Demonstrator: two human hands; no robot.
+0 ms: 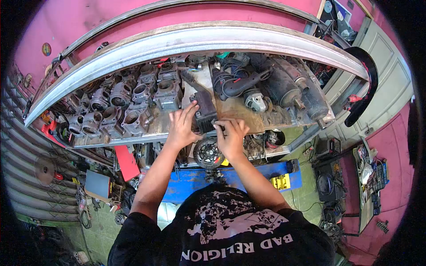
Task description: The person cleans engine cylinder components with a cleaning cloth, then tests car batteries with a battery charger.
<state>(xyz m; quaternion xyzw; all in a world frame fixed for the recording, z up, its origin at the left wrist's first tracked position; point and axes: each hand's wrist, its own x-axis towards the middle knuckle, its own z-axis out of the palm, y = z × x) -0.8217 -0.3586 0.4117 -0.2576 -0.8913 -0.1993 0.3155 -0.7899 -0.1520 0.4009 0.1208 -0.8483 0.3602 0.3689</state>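
A dark, box-shaped part [205, 116] stands at the front edge of the cluttered bench, between my two hands. My left hand [181, 126] grips it from the left, fingertips on its upper side and thumb near its lower end. At the lower right corner of the box, the bent fingers and thumb of my right hand [232, 136] press against it. Right below the box is a round, slotted metal wheel-like part [207, 153]. Just left of my left hand sits a metal engine cylinder [169, 95].
Several engine cylinders [120, 94] crowd the bench's left side. To the right lie an angle grinder [255, 101], corded tools and dark mufflers [284, 86]. A metal-edged shelf [213, 35] arches above. Below are a blue bench [186, 181] and a yellow part [281, 181].
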